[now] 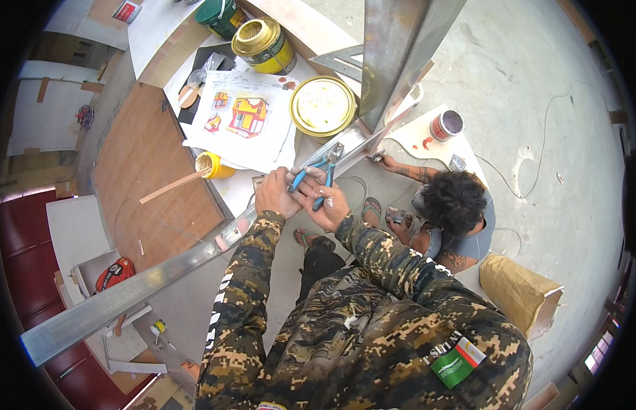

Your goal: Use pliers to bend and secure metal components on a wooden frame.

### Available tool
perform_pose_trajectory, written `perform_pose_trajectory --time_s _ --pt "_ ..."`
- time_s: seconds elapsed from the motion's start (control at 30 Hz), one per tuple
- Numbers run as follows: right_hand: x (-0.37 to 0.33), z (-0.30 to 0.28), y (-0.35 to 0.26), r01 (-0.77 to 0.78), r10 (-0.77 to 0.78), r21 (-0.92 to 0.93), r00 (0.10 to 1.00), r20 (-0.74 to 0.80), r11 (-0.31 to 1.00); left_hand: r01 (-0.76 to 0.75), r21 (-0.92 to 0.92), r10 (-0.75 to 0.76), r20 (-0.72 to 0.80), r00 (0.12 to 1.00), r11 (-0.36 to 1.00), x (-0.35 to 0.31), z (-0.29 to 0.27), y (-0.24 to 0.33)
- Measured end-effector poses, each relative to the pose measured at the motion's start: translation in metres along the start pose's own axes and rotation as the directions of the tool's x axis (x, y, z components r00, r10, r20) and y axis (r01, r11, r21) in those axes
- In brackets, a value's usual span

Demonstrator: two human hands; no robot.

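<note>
Blue-handled pliers (330,164) lie in my right hand (323,202), their jaws pointing up and away from me. The fingers of that hand are curled about the spread handles, palm partly turned up. My left hand (274,194) is closed right beside it, over a long metal bar (147,285). Whatever its fingers pinch is hidden. Running from the lower left, the bar passes under my hands toward an upright metal post (393,61). Just beyond the pliers, a round tin (323,106) with a pale top sits on the white worktable.
Printed drawings (239,116), a yellow-and-green can (265,46), a green bucket (221,17) and a yellow pot (212,166) with a wooden stick crowd the table. At right a person (454,205) crouches by a paint can (446,126). A brown paper bag (519,290) stands nearby.
</note>
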State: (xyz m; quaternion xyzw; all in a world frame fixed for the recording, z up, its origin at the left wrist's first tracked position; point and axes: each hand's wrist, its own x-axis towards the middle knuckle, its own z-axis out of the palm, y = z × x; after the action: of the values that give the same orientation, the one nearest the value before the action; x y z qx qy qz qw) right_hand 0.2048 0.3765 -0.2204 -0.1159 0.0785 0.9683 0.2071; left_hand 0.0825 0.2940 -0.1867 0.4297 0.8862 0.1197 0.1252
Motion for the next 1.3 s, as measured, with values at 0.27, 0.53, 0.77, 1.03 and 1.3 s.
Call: perform_pose_trajectory --time_s 0.27,0.53,0.77,1.03,1.3 --pt "0.000 -0.008 -0.002 0.002 0.000 -0.029 0.999 0.044 1.000 -0.008 0.037 0.008 -0.005 1.000 0.999 0.001 0.001 -0.003" --pt "-0.003 -0.009 -0.006 0.010 -0.009 -0.085 1.000 0.013 0.996 -0.007 0.051 0.007 0.011 1.000 0.999 0.000 -0.001 0.000" --pt "-0.005 -0.007 -0.012 -0.026 0.021 -0.121 0.999 -0.043 0.992 -0.024 0.054 0.025 -0.025 0.999 0.998 0.000 0.001 -0.002" --pt "-0.007 -0.012 -0.011 -0.004 0.004 -0.183 1.000 -0.004 0.983 -0.002 0.066 0.001 0.011 1.000 0.998 0.000 -0.001 -0.001" --pt "-0.008 -0.016 -0.015 -0.048 0.043 -0.176 0.998 -0.034 0.983 -0.010 0.076 0.007 0.040 0.999 0.997 0.001 -0.006 0.003"
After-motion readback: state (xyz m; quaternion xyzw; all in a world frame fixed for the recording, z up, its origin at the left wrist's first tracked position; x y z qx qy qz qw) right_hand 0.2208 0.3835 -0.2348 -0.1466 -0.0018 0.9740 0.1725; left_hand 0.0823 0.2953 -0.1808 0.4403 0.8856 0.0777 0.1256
